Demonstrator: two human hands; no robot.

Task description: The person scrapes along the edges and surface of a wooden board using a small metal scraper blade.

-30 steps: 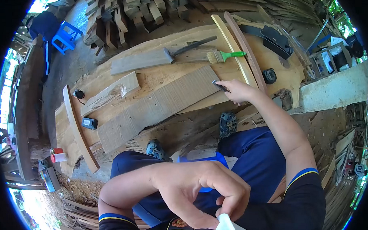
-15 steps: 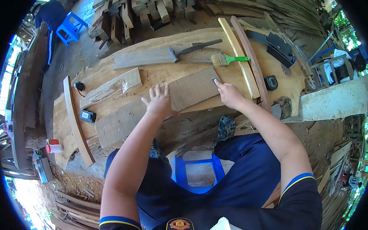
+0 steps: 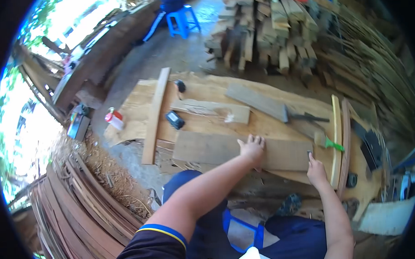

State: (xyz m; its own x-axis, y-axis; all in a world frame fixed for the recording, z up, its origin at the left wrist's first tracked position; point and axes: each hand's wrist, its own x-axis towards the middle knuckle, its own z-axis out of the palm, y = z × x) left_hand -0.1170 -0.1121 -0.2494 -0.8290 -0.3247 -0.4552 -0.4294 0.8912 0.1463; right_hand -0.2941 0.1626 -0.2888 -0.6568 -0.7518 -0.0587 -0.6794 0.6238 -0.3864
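Observation:
A long grey-brown wooden board (image 3: pixel 208 147) with a grooved grain lies across the worktable slab (image 3: pixel 133 102). My left hand (image 3: pixel 252 150) presses on the middle of this board, its fingers spread. At the board's right end, my right hand (image 3: pixel 317 172) is closed round a small dark piece (image 3: pixel 309 152), its kind too small to make out. A brush (image 3: pixel 332 144) with a green handle lies just beyond the right hand. Behind the board are a hammer (image 3: pixel 303 117), resting on a grey plank (image 3: pixel 257 101), and a shorter rough plank (image 3: pixel 211 109).
Upright strips, one pale (image 3: pixel 337 141) and one reddish (image 3: pixel 345 147), lie to the right. A curved strip (image 3: pixel 156 115), a black-and-blue box-like item (image 3: pixel 174 120) and a red-and-white can (image 3: pixel 114 119) are on the left. Stacked timber (image 3: pixel 277 31), a blue stool (image 3: pixel 183 21) and a person (image 3: pixel 172 2) stand behind.
The camera view has turned, so the table and boards appear shifted right and lower. Both hands keep their places on the board, the right still gripping the small dark piece.

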